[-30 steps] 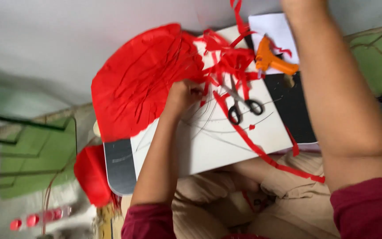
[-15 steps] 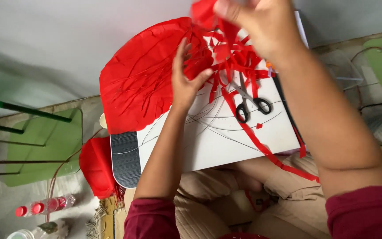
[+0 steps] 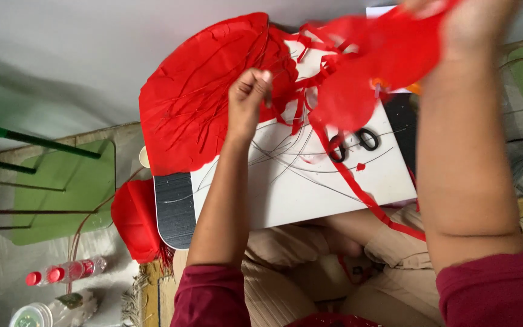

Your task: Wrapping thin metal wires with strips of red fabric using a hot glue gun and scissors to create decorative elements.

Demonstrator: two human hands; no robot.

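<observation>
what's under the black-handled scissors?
The scissors lie on a white board marked with thin curved pencil lines. A long red paper strip runs beside the handles. The blades are hidden behind the red paper piece lifted by the right hand.

Green chair, 2 red-capped bottles, black scissors, white board

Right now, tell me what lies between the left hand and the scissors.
In the head view, between the left hand and the scissors lie red paper strips and thin wires on the white board.
</observation>
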